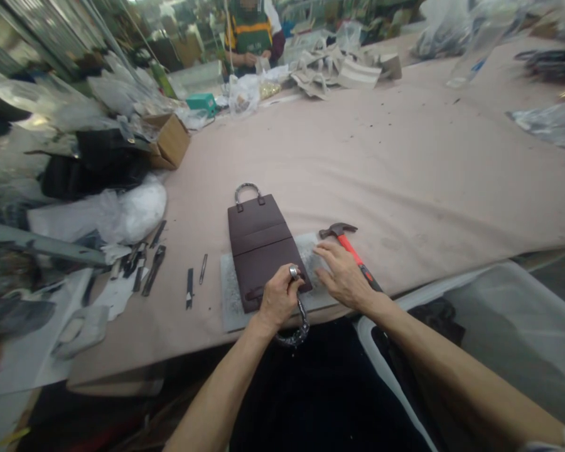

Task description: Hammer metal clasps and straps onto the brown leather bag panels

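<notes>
The left hand (280, 298) curls narrow at the near end of the bag (263, 242), its grip impossible to tell; toward 3 o'clock the right hand (343, 275) spreads beside the hammer (351, 247). The bag lies toward 11 o'clock, its near handle (304, 330) overhanging the table (405, 188) edge at 6 o'clock, with open room toward 2 o'clock.

Soft, diffuse, slightly dim light spreads over the pinkish cloth (433, 163) with only faint shadows, while the dark clothing (301, 389) sinks to near black. Small glints dot the wrapped handle (304, 326). Plastic bags (56, 103) at the left edge smear and stretch; the background person (250, 41) looks hazy.
</notes>
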### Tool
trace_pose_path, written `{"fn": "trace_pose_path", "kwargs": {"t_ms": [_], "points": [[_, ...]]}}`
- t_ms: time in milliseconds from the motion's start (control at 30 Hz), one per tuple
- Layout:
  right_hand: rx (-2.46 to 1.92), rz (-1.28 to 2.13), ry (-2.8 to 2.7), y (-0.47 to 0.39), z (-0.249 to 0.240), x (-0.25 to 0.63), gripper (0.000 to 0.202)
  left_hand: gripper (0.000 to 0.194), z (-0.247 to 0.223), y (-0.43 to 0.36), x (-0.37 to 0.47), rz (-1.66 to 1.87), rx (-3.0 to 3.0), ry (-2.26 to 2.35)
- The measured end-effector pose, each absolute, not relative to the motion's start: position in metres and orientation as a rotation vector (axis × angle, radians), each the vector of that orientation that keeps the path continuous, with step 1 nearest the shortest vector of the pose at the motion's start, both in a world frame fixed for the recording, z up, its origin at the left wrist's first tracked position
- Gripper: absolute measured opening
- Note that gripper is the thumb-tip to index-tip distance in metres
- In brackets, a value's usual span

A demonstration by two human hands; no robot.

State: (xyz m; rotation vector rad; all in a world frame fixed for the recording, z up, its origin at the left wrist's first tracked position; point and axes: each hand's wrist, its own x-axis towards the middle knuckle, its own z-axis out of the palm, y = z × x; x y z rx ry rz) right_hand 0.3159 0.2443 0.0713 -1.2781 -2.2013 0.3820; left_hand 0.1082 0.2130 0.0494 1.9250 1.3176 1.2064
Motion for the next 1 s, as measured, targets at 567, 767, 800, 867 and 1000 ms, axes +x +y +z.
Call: {"fn": "trace_pose_path", "kwargs": {"t_ms": [567, 767, 800, 867, 1000], "points": [[-1.168, 0.418, -2.397, 0.232, 0.056, 0.282, 0.046, 0.030, 0.098, 0.225, -0.136, 0.204, 1.449, 2.682], [-1.101, 0.448, -2.350, 0.232, 0.053, 0.284, 0.033, 0.036, 0.087, 0.199, -0.143, -0.140, 1.623, 2.701], [-1.084, 0.443, -2.342, 0.233, 0.053, 0.284, 0.029, 0.035, 0.085, 0.195, -0.127, 0.001, 1.777, 2.648], [-1.046, 0.441, -2.356, 0.235, 0.055, 0.283, 0.024, 0.029, 0.083, 0.188, -0.086, 0.274, 2.092, 2.360], [-0.986, 0.430, -2.556, 0.248, 0.065, 0.278, 0.023, 0.014, 0.086, 0.185, -0.007, 0.273, 2.411, 1.759]]}}
